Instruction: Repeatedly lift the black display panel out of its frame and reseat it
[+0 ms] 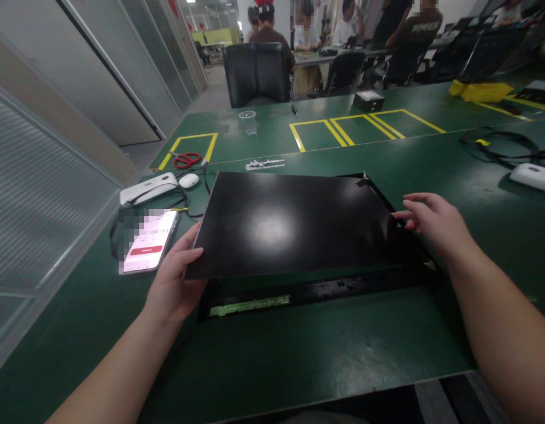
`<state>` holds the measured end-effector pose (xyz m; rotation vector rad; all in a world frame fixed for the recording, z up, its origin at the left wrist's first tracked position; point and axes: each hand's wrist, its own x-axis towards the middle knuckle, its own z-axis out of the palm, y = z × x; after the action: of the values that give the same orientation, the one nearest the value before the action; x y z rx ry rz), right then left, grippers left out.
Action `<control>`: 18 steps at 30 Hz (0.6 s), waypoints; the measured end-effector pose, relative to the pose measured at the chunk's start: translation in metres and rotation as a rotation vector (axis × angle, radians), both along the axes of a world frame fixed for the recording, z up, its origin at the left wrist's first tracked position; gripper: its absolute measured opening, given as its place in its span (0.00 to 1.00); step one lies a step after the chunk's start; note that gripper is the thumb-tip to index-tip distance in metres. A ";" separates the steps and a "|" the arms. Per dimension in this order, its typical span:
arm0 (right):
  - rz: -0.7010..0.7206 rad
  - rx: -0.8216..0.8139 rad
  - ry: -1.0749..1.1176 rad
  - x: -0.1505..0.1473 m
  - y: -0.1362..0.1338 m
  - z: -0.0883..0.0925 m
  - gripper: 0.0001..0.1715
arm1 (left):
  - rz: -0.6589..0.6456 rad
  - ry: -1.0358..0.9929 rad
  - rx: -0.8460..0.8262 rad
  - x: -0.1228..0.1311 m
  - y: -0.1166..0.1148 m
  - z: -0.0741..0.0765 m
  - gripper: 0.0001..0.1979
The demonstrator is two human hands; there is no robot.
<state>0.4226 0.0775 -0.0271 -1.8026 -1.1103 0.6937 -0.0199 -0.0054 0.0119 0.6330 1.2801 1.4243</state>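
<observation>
- Left hand grasps the display panel at its 8 o'clock corner.
- Right hand pinches its 3 o'clock edge.
- Near edge lifted off the frame; far edge not yet.

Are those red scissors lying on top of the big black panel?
No, the red scissors lie on the green table beside a yellow-taped square, well apart from the black panel.

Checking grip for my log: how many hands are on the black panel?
2. The left hand holds the black panel at its near-left corner; the right hand touches its right edge with the fingertips. No other hands reach it.
</observation>
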 end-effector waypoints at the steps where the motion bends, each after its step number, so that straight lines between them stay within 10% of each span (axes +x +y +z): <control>1: -0.005 -0.017 -0.023 0.000 0.000 0.000 0.23 | 0.002 -0.007 -0.010 0.000 0.000 0.000 0.33; 18: 0.027 -0.096 -0.256 -0.002 -0.002 0.005 0.20 | 0.080 -0.043 -0.098 0.000 0.002 -0.006 0.28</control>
<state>0.4204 0.0751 -0.0226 -2.0026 -1.2890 0.5502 -0.0199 -0.0031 0.0063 0.4879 1.3455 1.4229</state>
